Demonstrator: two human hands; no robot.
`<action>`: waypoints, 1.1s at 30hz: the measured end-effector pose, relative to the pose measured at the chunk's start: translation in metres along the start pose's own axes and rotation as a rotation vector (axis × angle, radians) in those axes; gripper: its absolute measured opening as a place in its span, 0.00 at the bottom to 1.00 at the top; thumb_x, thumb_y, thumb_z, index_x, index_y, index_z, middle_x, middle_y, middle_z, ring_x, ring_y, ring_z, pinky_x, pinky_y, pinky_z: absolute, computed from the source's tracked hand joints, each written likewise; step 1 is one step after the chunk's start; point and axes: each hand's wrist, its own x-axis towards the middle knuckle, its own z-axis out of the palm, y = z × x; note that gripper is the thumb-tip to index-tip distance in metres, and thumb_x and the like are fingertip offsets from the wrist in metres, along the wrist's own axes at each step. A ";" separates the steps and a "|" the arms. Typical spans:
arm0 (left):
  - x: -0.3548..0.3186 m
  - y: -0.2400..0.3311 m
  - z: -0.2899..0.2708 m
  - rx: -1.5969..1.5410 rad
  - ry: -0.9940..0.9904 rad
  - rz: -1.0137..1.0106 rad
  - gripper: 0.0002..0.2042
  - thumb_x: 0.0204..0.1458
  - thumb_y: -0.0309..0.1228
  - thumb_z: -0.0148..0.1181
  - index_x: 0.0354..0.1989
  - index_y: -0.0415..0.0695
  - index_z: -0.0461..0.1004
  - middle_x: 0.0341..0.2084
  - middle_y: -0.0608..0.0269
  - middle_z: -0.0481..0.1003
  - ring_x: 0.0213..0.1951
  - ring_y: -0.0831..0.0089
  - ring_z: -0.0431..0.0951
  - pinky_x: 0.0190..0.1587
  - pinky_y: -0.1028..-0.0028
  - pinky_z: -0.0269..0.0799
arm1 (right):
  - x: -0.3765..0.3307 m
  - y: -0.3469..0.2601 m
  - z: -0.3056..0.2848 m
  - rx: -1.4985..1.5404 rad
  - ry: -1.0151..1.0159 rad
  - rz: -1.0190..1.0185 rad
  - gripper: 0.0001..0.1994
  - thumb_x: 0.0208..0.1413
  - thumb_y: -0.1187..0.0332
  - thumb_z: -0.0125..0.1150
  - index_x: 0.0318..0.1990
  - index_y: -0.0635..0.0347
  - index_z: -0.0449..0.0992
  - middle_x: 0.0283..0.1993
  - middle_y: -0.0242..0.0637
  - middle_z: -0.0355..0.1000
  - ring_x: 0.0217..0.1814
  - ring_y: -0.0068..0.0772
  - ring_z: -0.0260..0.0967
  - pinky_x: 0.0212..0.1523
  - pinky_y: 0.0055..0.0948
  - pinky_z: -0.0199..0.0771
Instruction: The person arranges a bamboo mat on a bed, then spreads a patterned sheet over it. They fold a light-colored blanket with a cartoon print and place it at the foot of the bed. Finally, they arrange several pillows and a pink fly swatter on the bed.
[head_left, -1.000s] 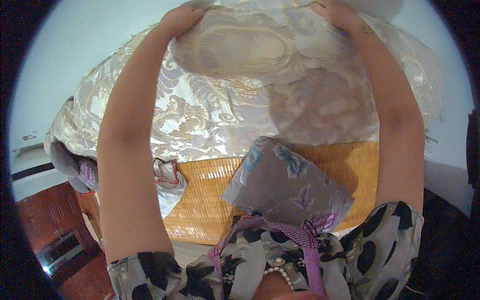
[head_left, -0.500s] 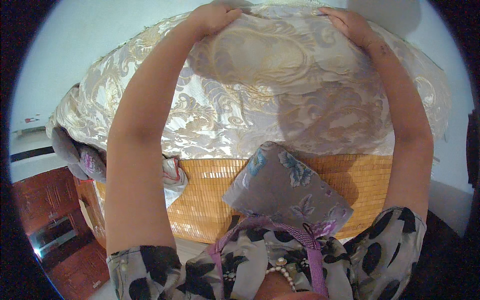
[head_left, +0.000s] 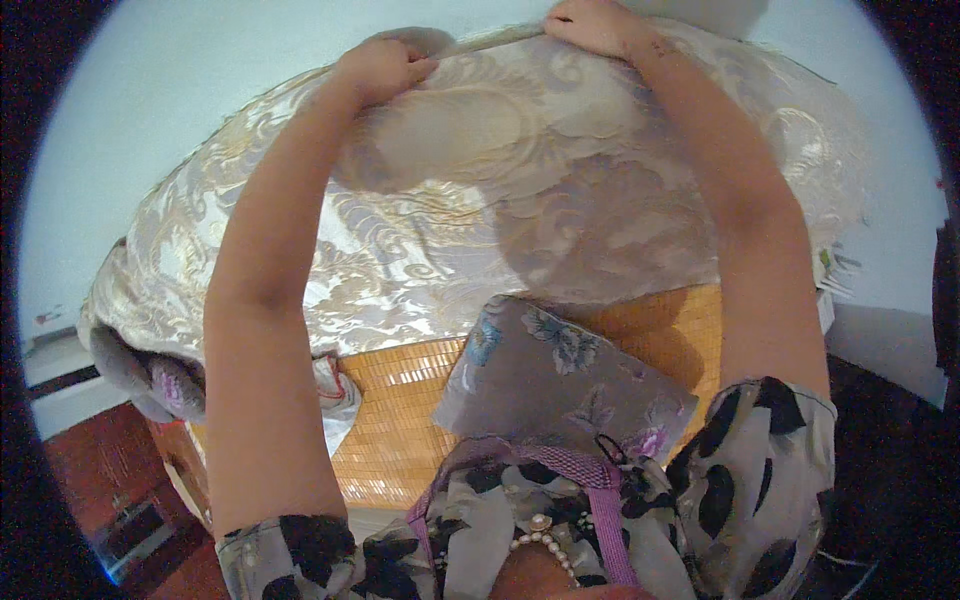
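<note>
A cream patterned cover (head_left: 420,240) with gold and grey scrolls spreads in front of me, its far edge along the pale wall. Both my arms reach across it. My left hand (head_left: 383,72) is closed with curled fingers on the far edge, left of the middle. Further right, my right hand (head_left: 592,27) grips the same edge near the top of the view, its fingertips pressed to the cloth. What lies under the cover is hidden. Closer to me, a grey cushion (head_left: 560,370) with blue and purple flowers rests tilted against the cover's near edge.
A woven bamboo mat (head_left: 400,400) lies beneath the cushion. A white cloth with red trim (head_left: 337,395) is beside my left forearm. Grey flowered fabric (head_left: 165,385) bunches at the far left, above a dark red cabinet (head_left: 100,470). The pale wall (head_left: 220,60) bounds the far side.
My right hand has moved left along the far edge, nearer the left hand. My left hand has shifted slightly left and down in view. The whole view has turned a little.
</note>
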 end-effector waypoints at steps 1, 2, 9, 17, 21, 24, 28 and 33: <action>0.004 0.002 -0.001 0.003 -0.149 -0.051 0.20 0.49 0.48 0.42 0.34 0.48 0.76 0.34 0.55 0.74 0.38 0.58 0.73 0.43 0.63 0.66 | -0.006 0.000 -0.002 0.131 0.175 0.045 0.18 0.50 0.56 0.46 0.39 0.61 0.72 0.37 0.48 0.70 0.35 0.49 0.66 0.40 0.39 0.63; 0.005 0.005 0.003 -0.005 -0.147 -0.037 0.20 0.49 0.48 0.42 0.34 0.48 0.76 0.34 0.55 0.74 0.38 0.58 0.73 0.43 0.63 0.66 | -0.014 0.007 0.007 0.123 0.170 0.057 0.18 0.50 0.56 0.46 0.39 0.61 0.72 0.37 0.48 0.70 0.35 0.49 0.66 0.40 0.39 0.63; 0.024 -0.006 0.027 -0.081 -0.122 0.069 0.23 0.47 0.52 0.47 0.42 0.47 0.71 0.37 0.53 0.73 0.43 0.60 0.71 0.47 0.65 0.63 | -0.119 0.048 0.032 0.002 0.441 0.378 0.21 0.51 0.53 0.42 0.46 0.56 0.69 0.44 0.47 0.67 0.45 0.47 0.64 0.49 0.43 0.60; -0.032 0.056 -0.023 0.059 0.141 0.025 0.14 0.48 0.37 0.48 0.43 0.52 0.72 0.38 0.58 0.74 0.40 0.60 0.73 0.45 0.67 0.67 | -0.304 -0.085 0.122 0.332 0.418 0.475 0.21 0.51 0.54 0.44 0.48 0.55 0.67 0.48 0.46 0.64 0.49 0.48 0.59 0.51 0.45 0.57; -0.018 0.066 -0.019 -0.087 0.233 -0.274 0.14 0.50 0.39 0.47 0.40 0.45 0.72 0.40 0.50 0.71 0.44 0.57 0.70 0.46 0.64 0.64 | -0.452 -0.180 0.125 0.431 0.177 0.661 0.21 0.51 0.55 0.45 0.49 0.55 0.67 0.49 0.46 0.62 0.51 0.48 0.56 0.52 0.46 0.55; -0.005 0.145 0.010 -0.199 0.330 -0.024 0.16 0.50 0.39 0.46 0.42 0.44 0.71 0.43 0.49 0.69 0.47 0.57 0.67 0.49 0.63 0.61 | -0.524 -0.227 0.120 0.457 0.037 0.794 0.21 0.51 0.55 0.46 0.50 0.54 0.66 0.51 0.46 0.61 0.52 0.49 0.55 0.53 0.47 0.54; -0.004 0.253 0.038 -0.159 0.744 0.168 0.19 0.51 0.42 0.44 0.47 0.45 0.68 0.50 0.49 0.63 0.54 0.55 0.59 0.56 0.58 0.50 | -0.539 -0.245 0.133 0.547 0.023 0.746 0.21 0.50 0.56 0.46 0.51 0.54 0.65 0.52 0.45 0.59 0.54 0.49 0.52 0.54 0.48 0.53; 0.029 0.273 0.078 -0.171 0.932 0.088 0.23 0.50 0.45 0.41 0.53 0.48 0.63 0.56 0.55 0.57 0.60 0.57 0.50 0.60 0.51 0.36 | -0.477 -0.192 0.161 0.410 0.146 0.651 0.21 0.50 0.57 0.48 0.52 0.54 0.64 0.54 0.45 0.56 0.57 0.50 0.49 0.55 0.49 0.51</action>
